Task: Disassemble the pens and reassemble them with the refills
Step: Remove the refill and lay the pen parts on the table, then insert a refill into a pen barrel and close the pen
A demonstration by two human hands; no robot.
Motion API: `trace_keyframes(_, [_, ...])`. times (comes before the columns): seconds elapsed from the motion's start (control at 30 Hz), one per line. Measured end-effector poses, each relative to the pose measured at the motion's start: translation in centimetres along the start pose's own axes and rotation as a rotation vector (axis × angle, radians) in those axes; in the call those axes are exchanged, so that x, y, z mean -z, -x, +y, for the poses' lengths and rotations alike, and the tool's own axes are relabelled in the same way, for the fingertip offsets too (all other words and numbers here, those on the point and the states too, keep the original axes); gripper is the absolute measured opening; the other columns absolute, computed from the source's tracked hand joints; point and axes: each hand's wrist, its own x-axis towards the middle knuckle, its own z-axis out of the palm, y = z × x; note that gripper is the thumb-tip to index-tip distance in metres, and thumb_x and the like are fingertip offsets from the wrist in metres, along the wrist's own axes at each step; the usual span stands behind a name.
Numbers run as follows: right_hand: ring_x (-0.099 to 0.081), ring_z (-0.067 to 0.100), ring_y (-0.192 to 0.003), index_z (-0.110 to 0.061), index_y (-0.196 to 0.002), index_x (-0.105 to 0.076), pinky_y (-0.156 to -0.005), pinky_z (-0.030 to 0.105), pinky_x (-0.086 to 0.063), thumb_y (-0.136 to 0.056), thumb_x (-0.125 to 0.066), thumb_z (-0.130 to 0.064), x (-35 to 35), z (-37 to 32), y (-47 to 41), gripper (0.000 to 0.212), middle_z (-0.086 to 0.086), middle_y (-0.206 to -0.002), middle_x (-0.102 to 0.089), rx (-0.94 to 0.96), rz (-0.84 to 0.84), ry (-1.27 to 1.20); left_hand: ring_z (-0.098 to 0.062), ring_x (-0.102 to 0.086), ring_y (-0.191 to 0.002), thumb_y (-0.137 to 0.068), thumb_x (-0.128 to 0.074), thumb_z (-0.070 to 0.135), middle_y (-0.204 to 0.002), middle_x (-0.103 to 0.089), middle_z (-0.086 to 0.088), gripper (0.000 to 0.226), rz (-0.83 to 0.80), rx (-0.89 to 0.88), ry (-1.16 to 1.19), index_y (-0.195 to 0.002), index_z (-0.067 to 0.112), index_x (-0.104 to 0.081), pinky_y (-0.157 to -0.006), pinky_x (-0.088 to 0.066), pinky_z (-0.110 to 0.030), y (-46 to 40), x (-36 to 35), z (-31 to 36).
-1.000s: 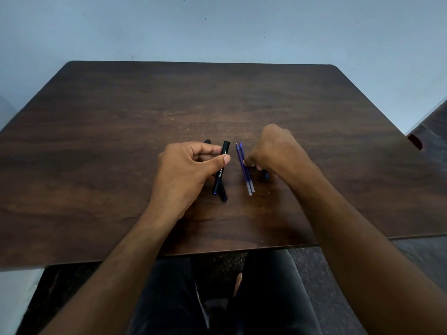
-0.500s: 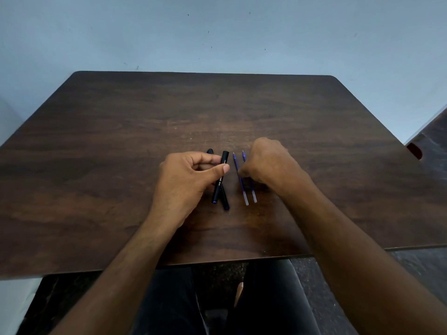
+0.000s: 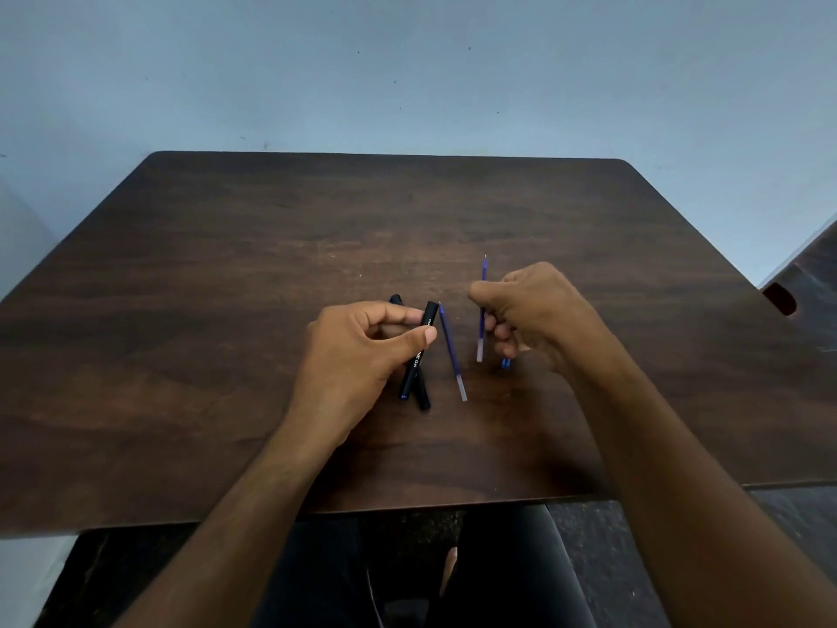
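Note:
My left hand point(image 3: 362, 351) pinches a black pen barrel point(image 3: 419, 351) between thumb and forefinger, tilted over the dark wooden table point(image 3: 226, 310). A second black pen point(image 3: 422, 398) lies under it, mostly hidden by the hand. My right hand point(image 3: 539, 315) holds a blue refill point(image 3: 483, 310) lifted above the table, tip pointing away from me. Another blue refill point(image 3: 451, 353) lies flat on the table between the two hands. A small blue piece point(image 3: 506, 363) shows below my right hand's fingers.
The table's near edge point(image 3: 407, 514) runs just above my lap. A pale blue wall stands behind the table. The corner of another dark piece of furniture point(image 3: 801, 287) sits at the right edge.
My right hand has picked one blue refill up off the table and moved right with it. The other refill stays lying there. My left hand keeps its hold on the barrel.

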Motion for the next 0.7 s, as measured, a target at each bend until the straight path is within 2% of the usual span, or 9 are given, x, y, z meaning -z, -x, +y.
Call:
trace_keyframes(0.1, [-0.049,0.013,-0.036,-0.005,-0.068,-0.059,-0.036,0.025,-0.044,-0.090,-0.067,-0.012,0.4,0.2,0.0,0.025,0.007,-0.051,-0.059,0.030,-0.038,-0.257,-0.003,-0.074,-0.073,-0.080,-0.082,0.025,-0.077,-0.078,0.013,0.016,-0.007,-0.019,-0.007,-0.094,0.030,-0.077,-0.064,-0.057,-0.017,0.2,-0.1,0.1])
trace_keyframes(0.2, [-0.053,0.017,-0.040,-0.004,-0.068,-0.059,-0.038,0.027,-0.046,-0.087,-0.063,-0.006,0.3,0.1,0.0,0.020,0.010,-0.053,-0.061,0.118,0.009,-0.489,-0.006,-0.074,-0.073,-0.080,-0.082,0.024,-0.078,-0.078,0.011,0.016,-0.013,-0.013,-0.002,-0.095,0.029,-0.079,-0.068,-0.061,-0.026,0.4,-0.1,0.1])
trace_keyframes(0.3, [-0.054,0.019,-0.043,-0.004,-0.067,-0.057,-0.041,0.028,-0.049,-0.086,-0.062,-0.003,0.0,-0.1,0.2,0.020,0.012,-0.055,-0.062,0.246,0.058,-0.629,-0.004,-0.073,-0.072,-0.079,-0.083,0.023,-0.078,-0.078,0.012,0.016,-0.012,-0.031,-0.001,-0.094,0.029,-0.080,-0.066,-0.059,-0.021,0.4,0.0,0.2])
trace_keyframes(0.47, [-0.056,0.019,-0.046,-0.002,-0.071,-0.059,-0.044,0.031,-0.051,-0.088,-0.060,0.000,-0.4,0.0,0.8,0.017,0.013,-0.059,-0.064,0.303,0.077,-0.616,-0.001,-0.072,-0.071,-0.079,-0.083,0.022,-0.078,-0.078,0.013,0.016,0.001,-0.076,-0.020,-0.092,0.031,-0.080,-0.064,-0.054,-0.014,0.0,0.1,0.3])
trace_keyframes(0.7, [-0.057,0.022,-0.047,-0.002,-0.072,-0.058,-0.045,0.033,-0.052,-0.089,-0.059,0.002,-1.0,0.2,1.5,0.017,0.017,-0.064,-0.067,0.343,0.053,-0.583,-0.001,-0.071,-0.072,-0.079,-0.083,0.022,-0.079,-0.077,0.015,0.018,0.004,-0.116,-0.042,-0.094,0.032,-0.080,-0.064,-0.052,-0.012,-0.2,0.2,0.1])
